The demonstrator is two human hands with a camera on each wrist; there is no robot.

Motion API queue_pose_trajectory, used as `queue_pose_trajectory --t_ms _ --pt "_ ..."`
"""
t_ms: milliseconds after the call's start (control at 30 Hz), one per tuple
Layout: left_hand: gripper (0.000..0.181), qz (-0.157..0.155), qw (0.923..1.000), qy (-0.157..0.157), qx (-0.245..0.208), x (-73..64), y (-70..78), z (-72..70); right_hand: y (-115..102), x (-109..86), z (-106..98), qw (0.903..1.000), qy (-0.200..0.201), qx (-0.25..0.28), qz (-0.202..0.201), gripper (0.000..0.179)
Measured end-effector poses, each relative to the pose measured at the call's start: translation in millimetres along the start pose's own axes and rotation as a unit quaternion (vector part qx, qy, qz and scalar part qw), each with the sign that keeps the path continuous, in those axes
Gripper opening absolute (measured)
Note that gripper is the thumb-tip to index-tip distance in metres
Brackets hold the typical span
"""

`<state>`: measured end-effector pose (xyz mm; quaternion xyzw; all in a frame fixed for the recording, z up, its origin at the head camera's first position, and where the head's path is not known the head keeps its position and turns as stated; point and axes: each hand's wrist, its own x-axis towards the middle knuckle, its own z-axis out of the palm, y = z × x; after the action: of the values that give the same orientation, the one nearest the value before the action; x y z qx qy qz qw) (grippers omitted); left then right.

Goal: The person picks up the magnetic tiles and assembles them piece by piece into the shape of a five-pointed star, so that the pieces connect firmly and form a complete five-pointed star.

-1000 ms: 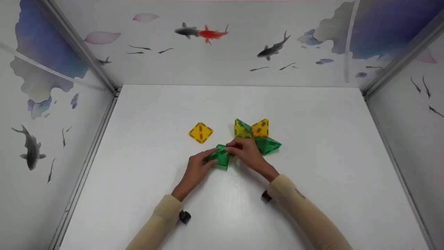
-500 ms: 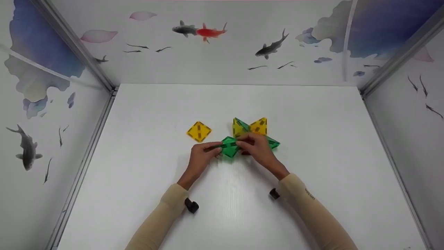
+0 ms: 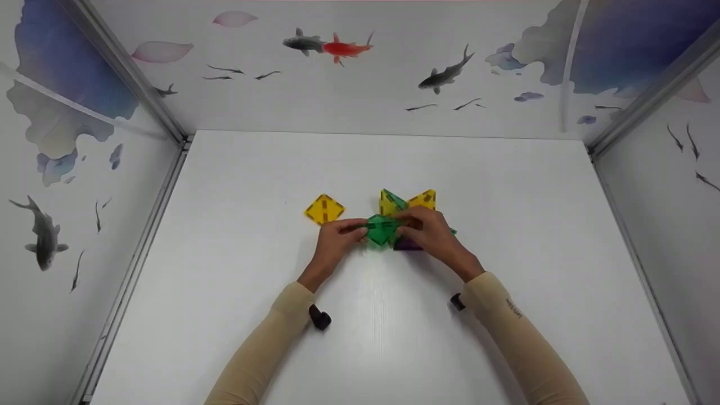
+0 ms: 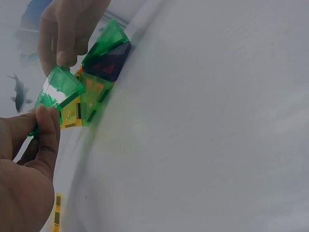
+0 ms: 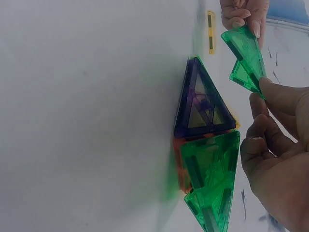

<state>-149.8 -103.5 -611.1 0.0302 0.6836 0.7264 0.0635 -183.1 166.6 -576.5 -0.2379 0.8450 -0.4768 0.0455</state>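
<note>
Between both hands, over the table, is a folded pair of green translucent magnetic tiles [image 3: 382, 232], tilted like an open book. My left hand [image 3: 336, 243] pinches its left end between thumb and fingers. At the opposite end, my right hand [image 3: 432, 229] pinches it with thumb and fingertips. Right behind and below it stands a star-like build of magnetic tiles, with yellow tiles [image 3: 423, 199] at the back and a purple triangle tile [image 5: 207, 128] facing the front. Green tiles [image 5: 210, 159] form another point of the build, seen in the right wrist view. The right hand hides part of it.
A yellow diamond of magnetic tiles [image 3: 324, 209] lies flat on the white table [image 3: 360, 337], just beyond the left hand. White walls printed with fish enclose the table at the back and both sides.
Both hands have carried the green tiles away from the body and to the right, up to the build. The purple tile has come into sight below the right hand.
</note>
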Motion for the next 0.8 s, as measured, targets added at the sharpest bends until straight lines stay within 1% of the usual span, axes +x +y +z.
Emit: queue_pose_trajectory --t_ms 133,333,500,600,800 --pt "0.025 -0.002 0.9999 0.001 0.013 4.9 -2.0 4.3 4 2.0 -4 0.9997 -0.002 -0.025 0.0 0.026" --pt "0.022 -0.013 0.9997 0.014 0.017 8.8 -2.5 12.1 6 4.4 -8 0.999 -0.002 -0.042 0.014 0.023" --pt "0.021 -0.022 0.9991 0.029 0.022 9.3 -1.4 16.7 6 7.4 -10 0.9984 -0.002 -0.057 0.007 0.022" --pt "0.02 -0.022 0.9987 0.038 0.028 8.6 -0.9 18.8 8 8.8 -10 0.998 -0.003 -0.064 0.002 0.021" --pt "0.019 -0.02 0.9983 0.045 0.032 7.2 -0.9 24.5 12 10.2 -11 0.9963 -0.008 -0.085 0.013 0.019"
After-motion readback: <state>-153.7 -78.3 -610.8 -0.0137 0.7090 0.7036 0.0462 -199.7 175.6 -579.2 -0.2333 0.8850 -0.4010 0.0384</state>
